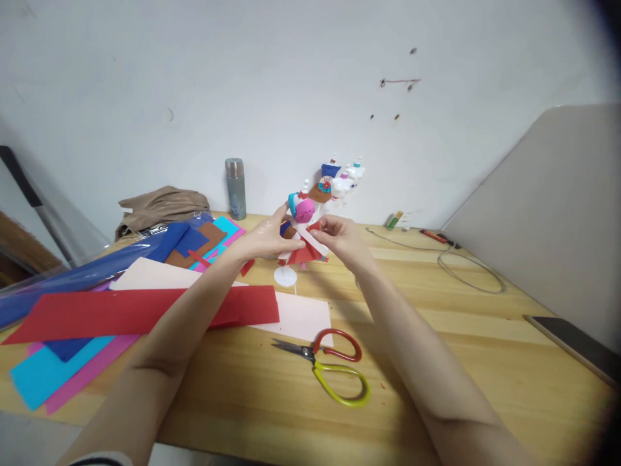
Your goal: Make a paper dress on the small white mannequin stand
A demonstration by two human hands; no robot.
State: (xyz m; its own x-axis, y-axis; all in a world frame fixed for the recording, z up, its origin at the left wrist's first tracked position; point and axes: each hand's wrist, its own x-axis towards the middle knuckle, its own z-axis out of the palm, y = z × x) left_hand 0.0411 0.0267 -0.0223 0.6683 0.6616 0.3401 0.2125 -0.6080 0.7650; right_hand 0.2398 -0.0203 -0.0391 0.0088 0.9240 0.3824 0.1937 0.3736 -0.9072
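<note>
A small paper doll (pixel 303 226) is being held upright over the far middle of the wooden table (pixel 436 362). Its round white base (pixel 285 276) is sitting at the tabletop, though it cannot be told whether it is fully resting there. The doll's body is being gripped by the left hand (pixel 266 241), with thumb and fingers closed on it just below the pink head (pixel 305 210). The red paper skirt (pixel 306 254) is being pinched between the fingertips of the right hand (pixel 339 236), close beside the left.

The doll is being judged as very light and flimsy. It is thin paper on a slim stem, likely top-heavy and easily creased or torn. It is probably best held at the body or stem with a gentle fingertip pinch. The head and the skirt edges are being judged the parts most easily crushed.

A pair of scissors (pixel 330 366) is lying flat nearer the person, well apart from both hands. Sheets of coloured paper are spread to the left, with a red sheet (pixel 145 310) on top. More dolls (pixel 339 181) are standing behind, near the wall, and a metal flask (pixel 235 188) is standing to their left.
</note>
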